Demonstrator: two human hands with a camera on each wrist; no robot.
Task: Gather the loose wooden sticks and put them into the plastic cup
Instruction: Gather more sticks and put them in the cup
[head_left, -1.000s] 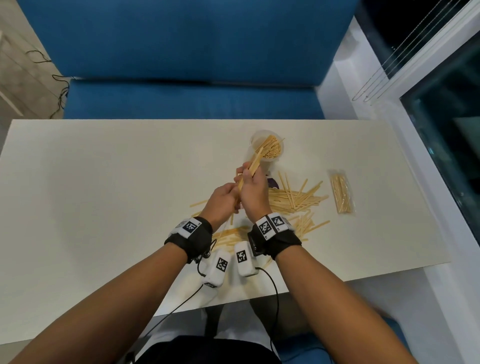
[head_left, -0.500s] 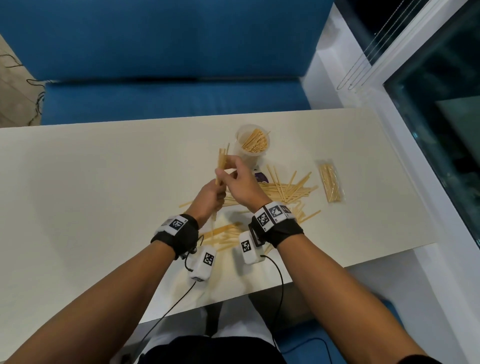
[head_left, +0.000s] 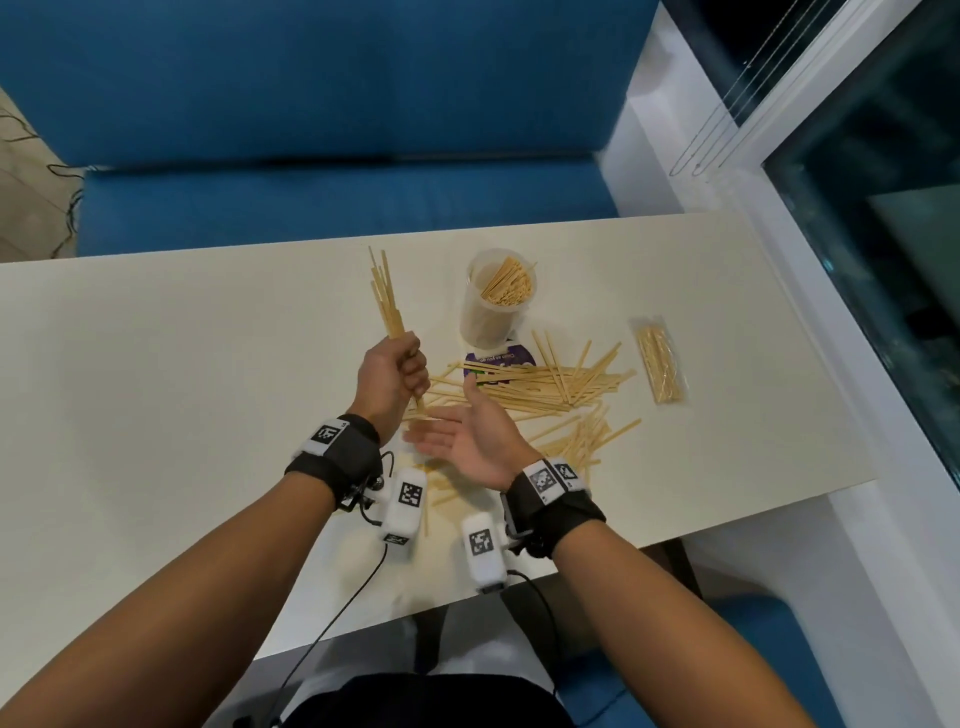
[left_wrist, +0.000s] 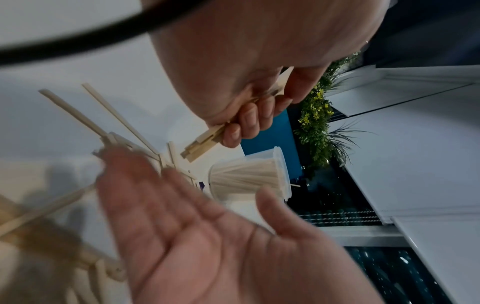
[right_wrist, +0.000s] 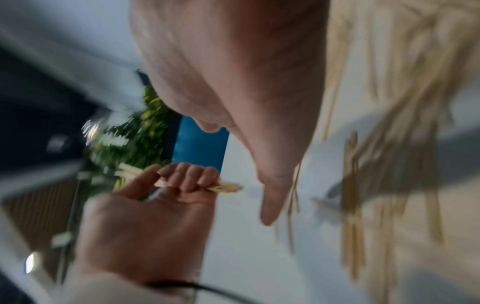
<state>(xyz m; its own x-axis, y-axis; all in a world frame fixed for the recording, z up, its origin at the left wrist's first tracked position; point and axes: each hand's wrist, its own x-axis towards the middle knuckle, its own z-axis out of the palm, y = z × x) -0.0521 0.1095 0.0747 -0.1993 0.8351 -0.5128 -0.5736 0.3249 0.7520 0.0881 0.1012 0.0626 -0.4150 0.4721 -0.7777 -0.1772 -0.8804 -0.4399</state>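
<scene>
Cream tabletop (head_left: 156, 364): cup (head_left: 493, 301) already partly filled. Left hand (head_left: 390, 375) grips a bundle (head_left: 387, 296) beside it; right hand (head_left: 467, 436) lies open, empty. Many sticks (head_left: 545, 384) remain scattered.

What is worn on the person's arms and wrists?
Both forearms are bare, without sleeves. Each wrist has a black strap with white square-patterned marker tags. A white camera module with a black marker hangs under each wrist, and thin black cables run back towards the body.
</scene>
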